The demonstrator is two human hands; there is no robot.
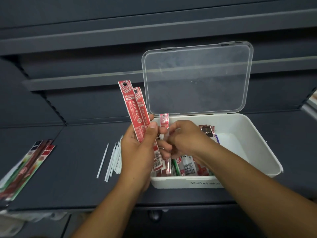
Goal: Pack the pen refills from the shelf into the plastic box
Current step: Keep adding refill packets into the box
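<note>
A white plastic box point(240, 122) with its clear lid point(197, 79) standing open rests on the dark shelf point(77, 160). Several packed pen refills point(188, 164) lie inside along its near-left side. My left hand point(137, 152) grips two red refill packs point(133, 109), held upright at the box's left edge. My right hand point(185, 140) is over the box's left part, its fingers curled round a pink-topped refill pack point(164, 120) that stands upright. Loose white refill tubes point(113, 158) lie on the shelf left of the box.
More refill packs point(27, 169) in red, green and black lie fanned at the shelf's left edge. Empty dark shelves rise behind the box. The right half of the box floor point(231, 145) is bare. A lower ledge with a round knob point(154, 215) runs below the shelf.
</note>
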